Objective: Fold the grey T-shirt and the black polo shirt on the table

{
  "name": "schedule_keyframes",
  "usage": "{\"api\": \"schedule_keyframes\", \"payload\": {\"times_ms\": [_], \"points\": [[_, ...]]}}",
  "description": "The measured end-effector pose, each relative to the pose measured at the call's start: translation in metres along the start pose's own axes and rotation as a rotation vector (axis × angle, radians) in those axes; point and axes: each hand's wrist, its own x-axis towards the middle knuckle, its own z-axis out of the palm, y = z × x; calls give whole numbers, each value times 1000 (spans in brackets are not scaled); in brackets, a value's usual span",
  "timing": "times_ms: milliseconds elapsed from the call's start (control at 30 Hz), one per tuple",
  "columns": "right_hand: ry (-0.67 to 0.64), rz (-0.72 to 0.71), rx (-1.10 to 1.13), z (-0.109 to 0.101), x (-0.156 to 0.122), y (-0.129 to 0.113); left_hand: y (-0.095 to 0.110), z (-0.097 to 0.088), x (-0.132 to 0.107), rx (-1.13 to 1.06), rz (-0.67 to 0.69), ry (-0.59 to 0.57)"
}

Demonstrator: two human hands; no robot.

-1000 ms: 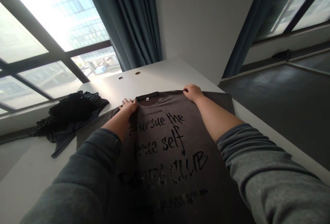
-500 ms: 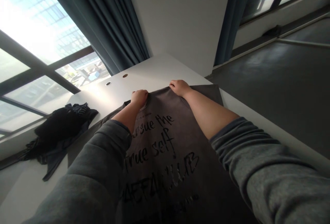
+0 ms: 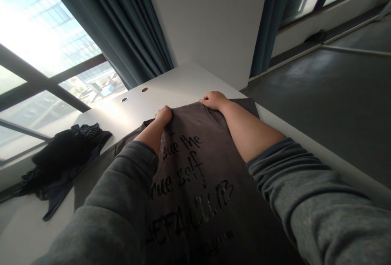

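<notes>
The grey-brown shirt (image 3: 214, 147) lay on the desk (image 3: 189, 79), printed front up, directly below both grips and running back from them between the forearms. The left hand (image 3: 164, 113) was curled closed on its upper edge, apparently at the neckline; its fingertips were mostly hidden. The right hand (image 3: 213, 100) was likewise closed, pinching the same edge further along the shoulder.

Progress, as judged: laying-out was largely done and the upper edge was in hand at two places. Outstanding: no panel had been turned over, and slack remained below the right grip. The lower part, nearest the wearer, was too dark to assess.

Materials: the shirt appeared to be soft, matt, thin knit, with glossy black brush-style lettering partly covered by the left forearm. Well to the left of the left grip, a crumpled heap of dark garments (image 3: 67, 147) lay just beside the shirt, irregular in outline. Beyond the grips, the desk was smooth and pale, with two round holes (image 3: 144, 90).
</notes>
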Motion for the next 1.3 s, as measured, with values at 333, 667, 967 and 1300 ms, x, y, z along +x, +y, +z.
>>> {"api": "schedule_keyframes", "payload": {"times_ms": [333,667,967,1300], "points": [[34,139,-119,2,8,8,12,3,-11,-65,-41,46],[127,293,-102,15,8,16,56,-20,-64,26,51,126],[152,264,-112,17,6,17,63,9,-87,-27,27,-83],[144,215,-83,5,0,57,59,10,-82,-31,-8,-50]]}}
